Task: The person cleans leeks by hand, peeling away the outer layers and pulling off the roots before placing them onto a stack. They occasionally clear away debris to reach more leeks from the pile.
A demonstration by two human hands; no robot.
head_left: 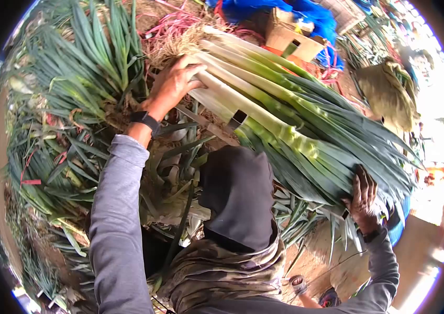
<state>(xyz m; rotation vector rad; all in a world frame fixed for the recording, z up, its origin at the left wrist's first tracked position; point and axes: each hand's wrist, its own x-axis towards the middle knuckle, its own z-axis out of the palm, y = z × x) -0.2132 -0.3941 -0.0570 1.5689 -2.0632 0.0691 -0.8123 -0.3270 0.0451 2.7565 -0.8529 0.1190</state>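
Note:
A row of leeks (285, 104) lies slantwise before me, white shanks and roots at upper left, green leaves fanning to the lower right. My left hand (177, 81) is closed around the root end of the nearest leek, the thumb against its white shank. At the other end, my right hand (364, 201) rests on the leaf edges with its fingers stretched out and apart. Its palm side is hidden. A dark tab (237, 119) shows beside the near shanks, close to a flat strip (209, 125) under them.
Loose leeks (96, 52) are heaped on the left, with trimmed leaves below them. Pink twine (172, 26), a cardboard box (292, 39) and blue sheeting (311, 15) lie behind the row. A dull green sack (389, 91) stands at right. A dark hood (237, 199) covers the lower middle.

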